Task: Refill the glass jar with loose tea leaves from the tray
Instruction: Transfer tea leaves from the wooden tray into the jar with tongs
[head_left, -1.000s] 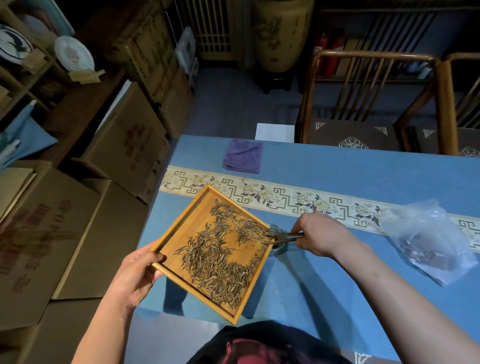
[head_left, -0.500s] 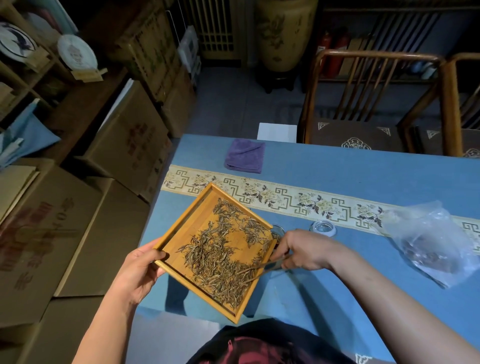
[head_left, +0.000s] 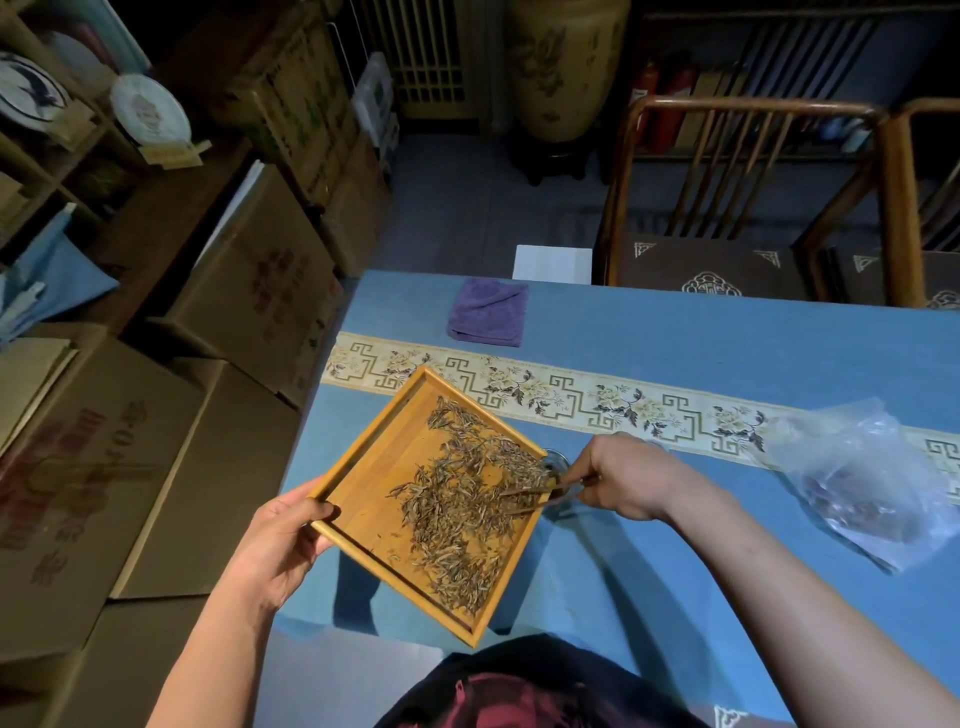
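Left hand (head_left: 280, 545) grips the near-left edge of the wooden tray (head_left: 363, 499), thumb curled over the rim; right hand (head_left: 618, 475) pinches a pair of tongs (head_left: 540, 491).

The tray is held tilted above the blue desk (head_left: 675, 571), its right edge over the glass jar (head_left: 557, 460), of which only part of the rim shows between tray and right hand. Loose tea leaves (head_left: 457, 509) lie mostly across the tray's right half, and the tong tips reach into them at that edge. A clear plastic bag (head_left: 857, 483) lies on the desk well to the right, partly on the patterned runner (head_left: 597, 402); a folded purple cloth (head_left: 488, 312) sits near the far edge.
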